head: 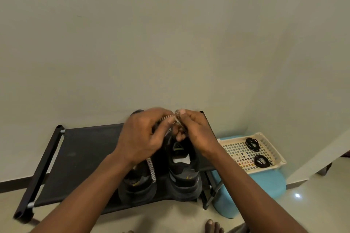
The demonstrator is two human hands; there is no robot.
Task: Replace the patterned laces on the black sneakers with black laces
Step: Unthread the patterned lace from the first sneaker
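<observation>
The fingers (171, 120) of the left hand (140, 136) and those of the right hand (197, 132) are curled and meet tip to tip, pinching a patterned lace (151, 170) between them. From the pinch the lace runs under the left hand and hangs down beside its wrist. Directly below the fingers stand the two black sneakers (184, 168), heels toward the person, on a black shoe rack (85, 157) against the wall (170, 34). Right of the fingers, well apart, a cream tray (272, 149) holds two coiled black laces (252, 143) and rests on a blue stool (265, 181). Toes (214, 226) show nearest the person.
</observation>
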